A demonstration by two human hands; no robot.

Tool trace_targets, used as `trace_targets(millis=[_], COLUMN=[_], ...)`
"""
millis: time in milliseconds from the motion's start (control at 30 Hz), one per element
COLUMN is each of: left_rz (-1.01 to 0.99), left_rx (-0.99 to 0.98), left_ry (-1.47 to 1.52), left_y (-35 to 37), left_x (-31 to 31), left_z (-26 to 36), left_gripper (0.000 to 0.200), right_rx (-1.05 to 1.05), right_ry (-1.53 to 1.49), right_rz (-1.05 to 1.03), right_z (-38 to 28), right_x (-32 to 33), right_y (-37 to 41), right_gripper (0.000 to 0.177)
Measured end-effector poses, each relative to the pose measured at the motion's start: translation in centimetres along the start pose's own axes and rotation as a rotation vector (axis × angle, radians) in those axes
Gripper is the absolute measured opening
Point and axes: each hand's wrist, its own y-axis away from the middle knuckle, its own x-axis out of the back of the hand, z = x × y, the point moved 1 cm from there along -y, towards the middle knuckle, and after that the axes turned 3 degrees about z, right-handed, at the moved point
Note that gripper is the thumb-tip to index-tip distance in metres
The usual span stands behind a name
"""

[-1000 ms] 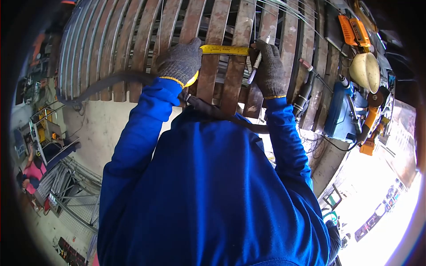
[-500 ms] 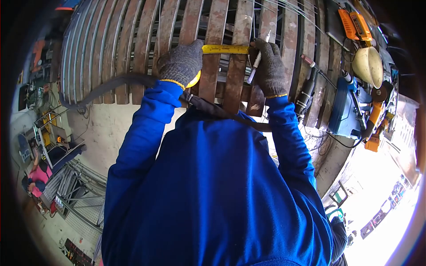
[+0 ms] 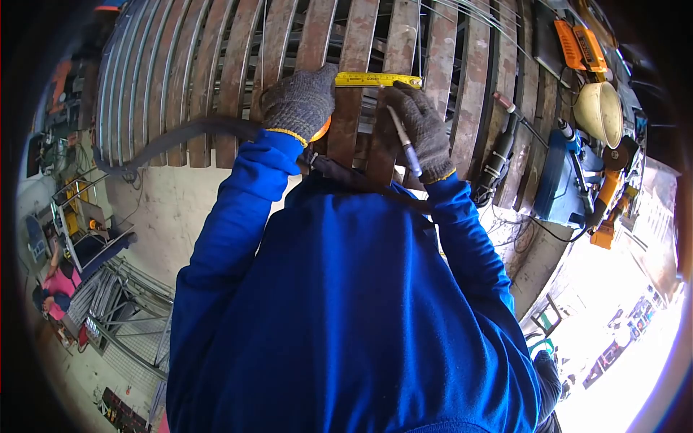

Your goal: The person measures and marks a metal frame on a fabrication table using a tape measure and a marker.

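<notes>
My left hand [image 3: 299,101], in a grey knit glove, is closed around a tape measure [image 3: 323,130]; a yellow-orange edge of its case shows below the palm. The yellow tape blade [image 3: 361,79] stretches right across the slats to a thin upright metal rod [image 3: 419,40]. Gloved the same way, my right hand [image 3: 420,130] is closed on a white marker pen [image 3: 404,142], which slants up toward the blade. The fingertips of this hand are just under the blade's right end. Both hands are over a slatted bench [image 3: 354,43] of worn brown metal bars.
Right of my hands lie a dark tool with a pinkish tip [image 3: 498,155], a blue case [image 3: 563,180], a cream funnel-shaped cup [image 3: 599,112] and orange power tools [image 3: 610,195]. A dark strap [image 3: 188,133] crosses the bench's near edge. Far left, a person in pink [image 3: 59,285] is near metal tubing.
My right hand has shifted left and down from the tape's end, and the marker has turned to lean up-left. More of the blade's right end shows. The view has shifted slightly.
</notes>
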Motion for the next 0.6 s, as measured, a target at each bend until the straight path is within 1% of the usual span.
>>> trace_targets(millis=[67,100,233,300,433,533,600], left_rz=[-0.005,-0.009,-0.021,-0.003,-0.013,0.006,0.006], left_rx=[-0.013,-0.026,-0.033,-0.019,-0.008,-0.015,-0.024], left_ry=[0.001,0.002,0.011,0.024,-0.009,-0.001,0.013], left_y=[0.0,0.0,0.0,0.0,0.2,0.1,0.0], left_x=[0.2,0.3,0.3,0.3,0.6,0.3,0.3], left_z=[0.1,0.2,0.1,0.1,0.4,0.2,0.2], left_gripper=[0.021,0.019,0.019,0.020,0.021,0.020,0.020], right_rx=[-0.063,-0.051,-0.073,-0.137,-0.089,-0.081,-0.062], right_ry=[-0.057,-0.031,-0.002,-0.011,0.010,-0.003,-0.001], right_rz=[-0.088,-0.108,-0.072,-0.102,-0.146,-0.133,-0.104], right_z=[-0.3,-0.8,-0.7,-0.4,-0.4,-0.8,-0.4], right_x=[-0.6,-0.3,-1.0,-1.4,-1.1,-0.8,-1.3], right_y=[0.1,-0.1,0.0,0.5,0.4,0.3,0.6], right_gripper=[0.036,0.036,0.039,0.041,0.038,0.040,0.037])
